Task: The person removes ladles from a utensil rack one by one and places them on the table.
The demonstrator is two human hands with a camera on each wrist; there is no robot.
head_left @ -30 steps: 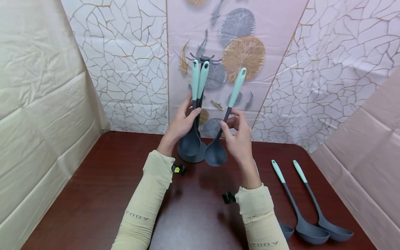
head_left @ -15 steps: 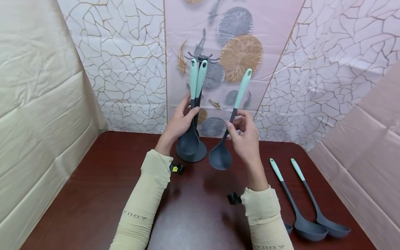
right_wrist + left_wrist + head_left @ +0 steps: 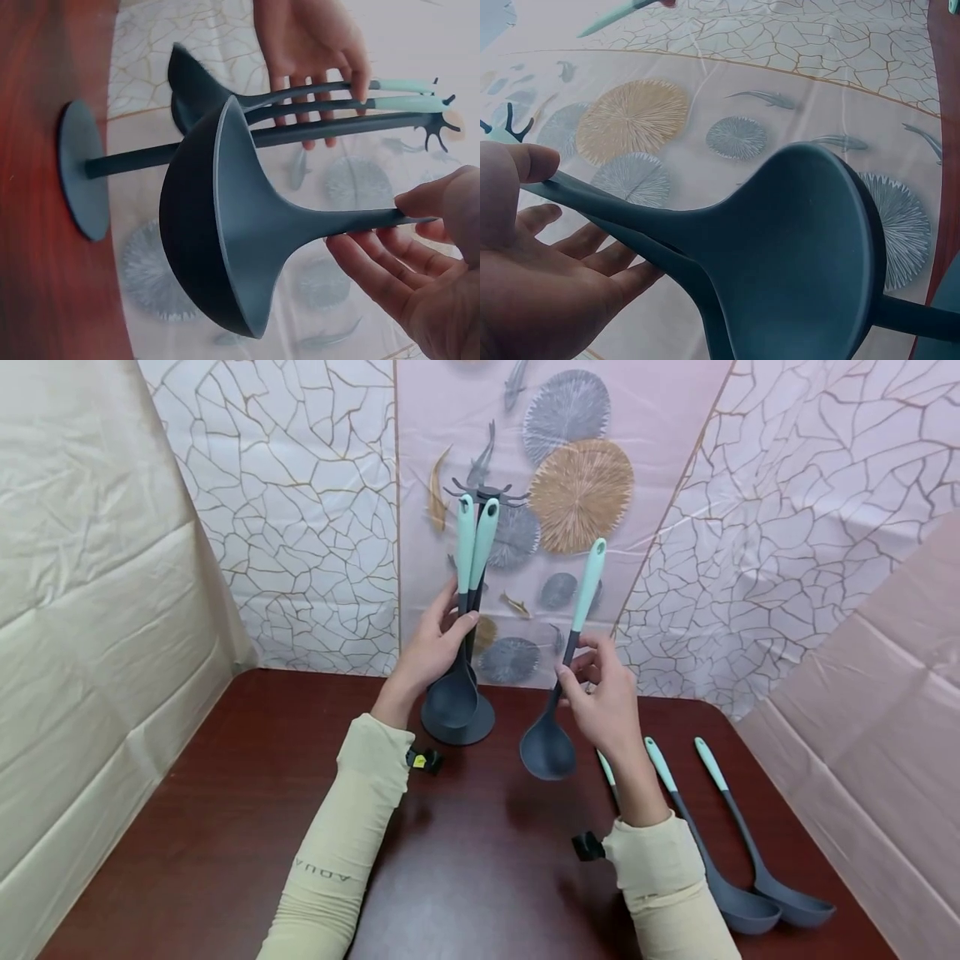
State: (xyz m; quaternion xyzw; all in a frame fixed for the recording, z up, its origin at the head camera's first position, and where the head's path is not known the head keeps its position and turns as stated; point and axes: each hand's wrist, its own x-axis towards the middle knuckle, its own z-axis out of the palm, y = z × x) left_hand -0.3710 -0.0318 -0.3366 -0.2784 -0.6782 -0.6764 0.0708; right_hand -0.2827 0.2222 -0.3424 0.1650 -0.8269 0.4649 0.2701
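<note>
My left hand (image 3: 429, 653) grips the dark shafts of two ladles (image 3: 452, 700) with mint handles, thumb in front and fingers behind. These ladles stand upright, bowls down, close to a dark utensil stand (image 3: 482, 725) with a round base and curved hooks (image 3: 436, 127) on top. Whether their handle holes sit on hooks I cannot tell. To the right, my right hand (image 3: 609, 700) pinches another ladle (image 3: 547, 752) by its dark shaft, raised above the table and slightly tilted. Its bowl hangs apart from the stand, as the right wrist view also shows.
On the right of the brown table (image 3: 247, 777) lie two ladles, one nearer the middle (image 3: 738, 906) and one further right (image 3: 798, 908). Another mint handle (image 3: 606, 768) shows partly behind my right forearm. A patterned cloth (image 3: 322, 527) hangs behind the table.
My right hand has moved right and a little downward with its ladle, widening the gap to the stand. My left hand stays nearly still on the two ladles.
</note>
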